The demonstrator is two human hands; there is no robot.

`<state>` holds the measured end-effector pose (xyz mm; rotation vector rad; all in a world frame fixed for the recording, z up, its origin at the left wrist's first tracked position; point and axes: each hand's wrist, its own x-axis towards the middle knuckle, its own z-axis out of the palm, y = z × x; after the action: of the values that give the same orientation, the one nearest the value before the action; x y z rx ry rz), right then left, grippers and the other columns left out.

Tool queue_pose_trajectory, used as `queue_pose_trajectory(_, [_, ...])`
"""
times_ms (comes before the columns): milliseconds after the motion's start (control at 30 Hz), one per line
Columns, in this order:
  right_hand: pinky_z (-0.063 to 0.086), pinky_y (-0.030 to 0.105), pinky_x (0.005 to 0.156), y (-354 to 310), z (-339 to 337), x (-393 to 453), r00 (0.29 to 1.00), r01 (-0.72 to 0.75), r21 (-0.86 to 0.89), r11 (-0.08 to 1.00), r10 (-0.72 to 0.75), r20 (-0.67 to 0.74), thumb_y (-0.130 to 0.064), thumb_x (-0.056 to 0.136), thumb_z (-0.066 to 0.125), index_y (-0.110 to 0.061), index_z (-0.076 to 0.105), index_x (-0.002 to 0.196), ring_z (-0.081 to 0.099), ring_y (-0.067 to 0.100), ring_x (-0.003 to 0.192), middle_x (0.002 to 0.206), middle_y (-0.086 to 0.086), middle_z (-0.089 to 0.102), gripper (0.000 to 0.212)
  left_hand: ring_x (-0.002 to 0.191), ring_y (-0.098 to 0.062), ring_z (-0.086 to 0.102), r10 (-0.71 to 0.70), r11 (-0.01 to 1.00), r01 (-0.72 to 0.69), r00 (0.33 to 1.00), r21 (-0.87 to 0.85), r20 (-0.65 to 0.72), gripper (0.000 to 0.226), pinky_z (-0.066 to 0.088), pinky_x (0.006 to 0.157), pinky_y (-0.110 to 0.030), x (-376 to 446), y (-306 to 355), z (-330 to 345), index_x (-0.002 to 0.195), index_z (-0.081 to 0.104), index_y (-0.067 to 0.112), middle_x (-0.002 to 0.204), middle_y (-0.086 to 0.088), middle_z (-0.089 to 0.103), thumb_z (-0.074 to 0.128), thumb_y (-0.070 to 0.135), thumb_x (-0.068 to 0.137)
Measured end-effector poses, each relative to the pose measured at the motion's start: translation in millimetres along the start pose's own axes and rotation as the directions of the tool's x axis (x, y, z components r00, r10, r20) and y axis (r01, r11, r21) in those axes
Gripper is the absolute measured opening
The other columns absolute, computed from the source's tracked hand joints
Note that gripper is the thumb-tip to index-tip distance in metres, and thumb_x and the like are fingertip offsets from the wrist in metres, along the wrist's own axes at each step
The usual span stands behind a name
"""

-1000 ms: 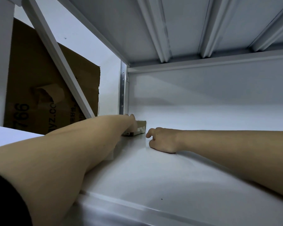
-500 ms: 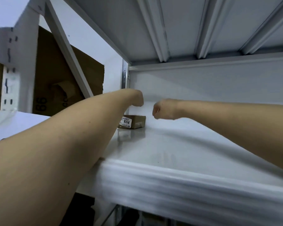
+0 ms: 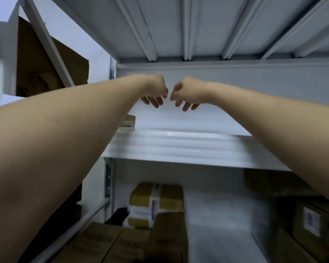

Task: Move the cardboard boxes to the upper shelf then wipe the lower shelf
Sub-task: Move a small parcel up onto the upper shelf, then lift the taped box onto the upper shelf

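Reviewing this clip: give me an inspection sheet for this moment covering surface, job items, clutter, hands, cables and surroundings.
Surface: upper shelf white, front edge motion-blurred.
Job's things: small cardboard box on the upper shelf at its left end, partly hidden by the left forearm; more cardboard boxes on the lower shelf.
Clutter: dark object beside the lower boxes, too blurred to identify.
Hands: left hand and right hand raised over the upper shelf, fingers hanging down, holding nothing.
Cables: nothing seen.
Surroundings: large cardboard sheet behind the diagonal brace at left; ribbed shelf underside overhead.
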<state>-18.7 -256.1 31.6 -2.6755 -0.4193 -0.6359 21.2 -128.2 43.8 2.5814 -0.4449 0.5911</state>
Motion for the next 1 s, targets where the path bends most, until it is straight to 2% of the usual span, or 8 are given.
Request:
queue_pose_trajectory(133, [0.051,0.027,0.063,15.3,-18.2,-40.5,0.998,-0.013,0.07,0.997,0.017,-0.057,-0.021,0.098,0.046,-0.008,0.058,0.121,0.066,0.019,0.079,0.103,0.005,0.066,0.029,0.074,-0.014,0.067,0.008,0.987,-0.017,0.998,-0.159,-0.055,0.021,0.051,0.065,-0.028,-41.7,31.0,12.2,0.098,0.061,0.011,0.081,-0.002,0.069,0.044,0.023,0.098])
queue_pose_trajectory(267, [0.051,0.028,0.064,20.8,-30.2,-69.7,0.99,0.021,0.093,0.995,-0.007,-0.142,-0.02,0.097,0.045,-0.008,0.062,0.114,0.066,0.019,0.078,0.102,0.005,0.069,0.027,0.077,-0.015,0.067,0.02,0.971,-0.044,0.995,-0.237,-0.103,0.025,0.053,0.073,-0.03,-73.4,56.0,17.5,0.101,0.062,0.009,0.084,-0.002,0.069,0.042,0.024,0.098])
queue_pose_trajectory(367, [0.054,0.033,0.071,17.7,-33.9,-99.3,0.973,0.043,0.07,0.997,-0.026,-0.228,-0.02,0.094,0.045,-0.011,0.066,0.107,0.068,0.02,0.083,0.098,0.003,0.071,0.027,0.081,-0.018,0.068,0.037,0.974,-0.072,0.986,-0.217,-0.16,0.026,0.053,0.077,-0.033,-104.4,75.1,20.3,0.105,0.062,0.007,0.09,-0.005,0.07,0.042,0.023,0.097])
queue_pose_trajectory(500, [0.056,0.039,0.079,10.4,-30.1,-135.4,0.938,0.058,0.049,0.997,-0.037,-0.345,-0.02,0.086,0.043,-0.019,0.068,0.098,0.068,0.022,0.09,0.093,-0.002,0.071,0.028,0.093,-0.026,0.066,0.079,0.987,-0.119,0.946,-0.111,-0.315,0.028,0.054,0.084,-0.04,-140.1,84.2,28.3,0.104,0.061,0.009,0.098,-0.008,0.069,0.04,0.021,0.092])
queue_pose_trajectory(633, [0.05,0.038,0.083,7.0,-10.5,-174.3,0.845,0.039,-0.082,0.996,-0.077,-0.529,-0.028,0.086,0.043,-0.027,0.066,0.1,0.062,0.021,0.095,0.101,-0.006,0.069,0.027,0.095,-0.028,0.059,0.148,0.975,-0.211,0.848,-0.067,-0.509,0.024,0.049,0.08,-0.039,-180.5,79.0,49.6,0.102,0.058,0.015,0.1,-0.003,0.067,0.04,0.026,0.092])
queue_pose_trajectory(800, [0.046,0.037,0.077,11.1,33.3,-219.2,0.701,0.151,-0.118,0.982,-0.19,-0.688,-0.026,0.089,0.044,-0.022,0.064,0.096,0.059,0.018,0.094,0.097,-0.007,0.067,0.022,0.076,-0.023,0.053,0.303,0.902,-0.431,0.631,0.002,-0.714,0.017,0.037,0.063,-0.035,-220.0,57.1,88.3,0.087,0.055,0.011,0.08,0.0,0.057,0.044,0.024,0.091])
queue_pose_trajectory(933, [0.043,0.033,0.072,17.3,73.3,-244.9,0.592,0.232,-0.255,0.939,-0.345,-0.729,-0.017,0.088,0.048,-0.012,0.067,0.088,0.057,0.024,0.083,0.086,0.0,0.067,0.02,0.064,-0.023,0.049,0.41,0.826,-0.558,0.502,0.077,-0.762,0.017,0.034,0.058,-0.031,-244.6,29.2,124.4,0.076,0.056,0.004,0.07,-0.005,0.053,0.048,0.015,0.086])
queue_pose_trajectory(1000, [0.044,0.034,0.07,20.5,93.8,-249.9,0.598,0.235,-0.309,0.922,-0.387,-0.702,-0.016,0.088,0.048,-0.01,0.067,0.086,0.057,0.026,0.077,0.083,0.002,0.066,0.02,0.062,-0.025,0.05,0.437,0.812,-0.577,0.503,0.087,-0.745,0.017,0.034,0.058,-0.031,-249.5,15.5,142.5,0.074,0.057,0.003,0.068,-0.008,0.054,0.05,0.012,0.086])
